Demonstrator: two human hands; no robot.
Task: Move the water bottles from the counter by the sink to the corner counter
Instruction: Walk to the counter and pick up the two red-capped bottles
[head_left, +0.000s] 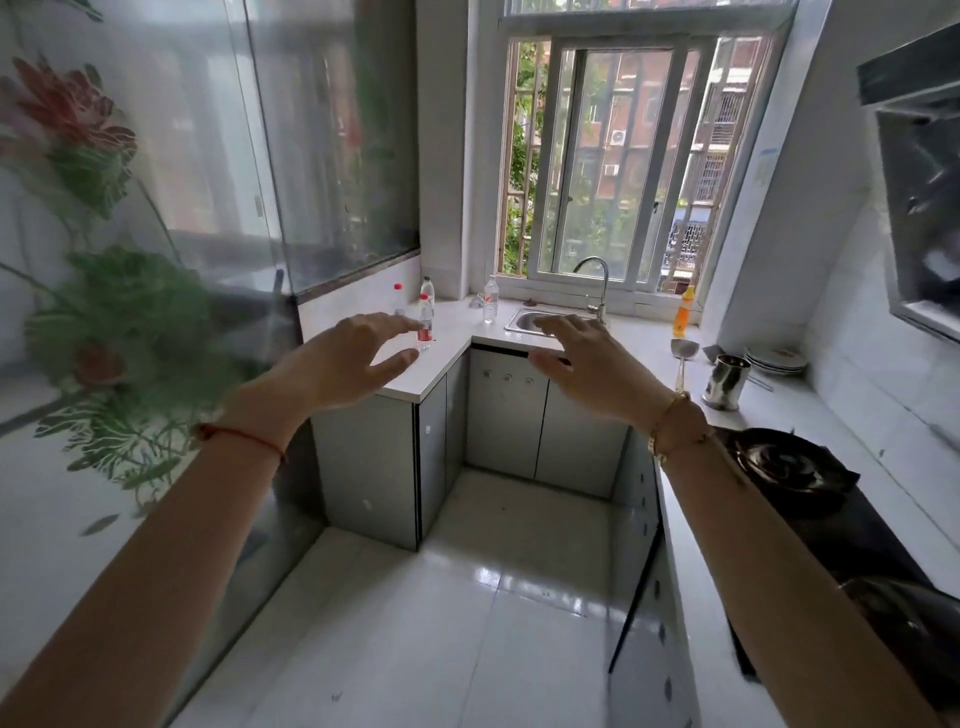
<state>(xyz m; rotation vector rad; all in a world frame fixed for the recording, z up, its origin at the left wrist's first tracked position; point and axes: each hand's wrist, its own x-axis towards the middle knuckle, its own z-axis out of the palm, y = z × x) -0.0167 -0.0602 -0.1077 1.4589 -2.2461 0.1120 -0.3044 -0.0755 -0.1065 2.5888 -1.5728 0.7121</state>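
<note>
Three clear water bottles stand on the white corner counter at the left: a red-capped one with a red label, a white-capped one behind it, and a red-capped one against the wall. A fourth clear bottle stands on the counter just left of the steel sink. My left hand is stretched out in the air with fingers spread, its fingertips in line with the red-label bottle but holding nothing. My right hand is also raised and spread, in front of the sink, empty.
A faucet rises behind the sink under the window. An orange bottle, a ladle, a steel cup and stacked plates sit on the right counter. A black gas stove lies nearer. Grey cabinets line the tiled floor.
</note>
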